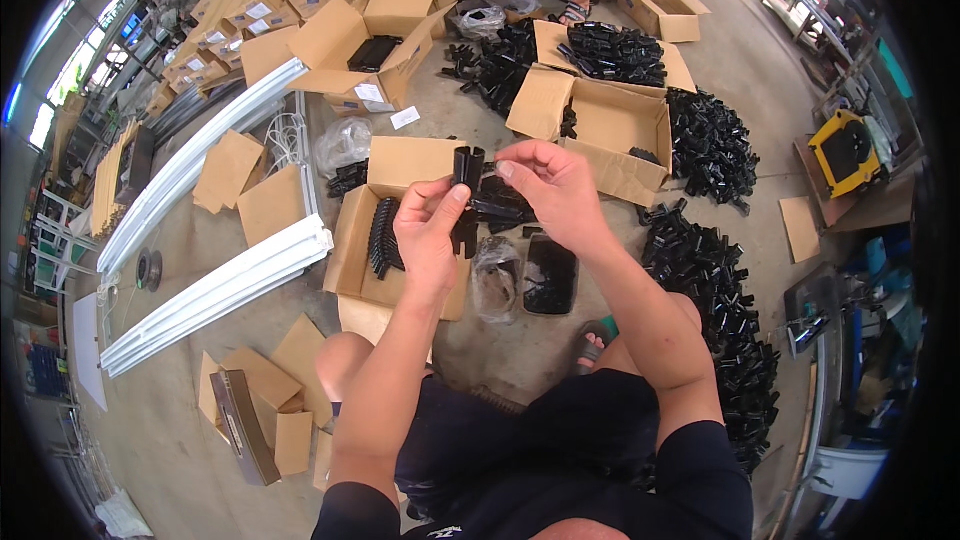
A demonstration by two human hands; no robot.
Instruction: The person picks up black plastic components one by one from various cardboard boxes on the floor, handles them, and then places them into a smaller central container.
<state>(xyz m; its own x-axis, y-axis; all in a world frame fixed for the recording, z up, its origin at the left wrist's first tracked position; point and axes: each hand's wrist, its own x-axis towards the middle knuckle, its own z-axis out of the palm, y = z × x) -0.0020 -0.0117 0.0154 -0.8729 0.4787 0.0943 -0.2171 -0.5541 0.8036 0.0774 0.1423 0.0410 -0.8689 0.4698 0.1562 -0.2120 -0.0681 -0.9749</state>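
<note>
At far left, long white metal channel profiles (215,275) lie on the concrete floor (180,410), with flattened brown cardboard pieces (255,395) beside them; nearer the centre stands an open brown cardboard box (395,165) holding a row of black plastic clips (383,237) stacked on edge. The left hand (430,230) is raised above this box, fingers closed on a short black plastic tube-shaped fitting (467,168), thumb pressed against its lower side; the fitting's long axis stands roughly upright, its open end uppermost. Immediately to the right, the right hand (550,190) pinches a second black plastic piece (497,208) that projects leftward toward the fitting; the two parts touch or nearly touch between the hands, and exact engagement cannot be told. The fitting therefore lies just left of the right hand, both hands equally near. Below the hands rest a clear plastic bag (497,280) and a black rectangular tray (550,275); further right, heaps of loose black plastic parts (715,280) spread over the floor; another person crouches at the top edge.
</note>
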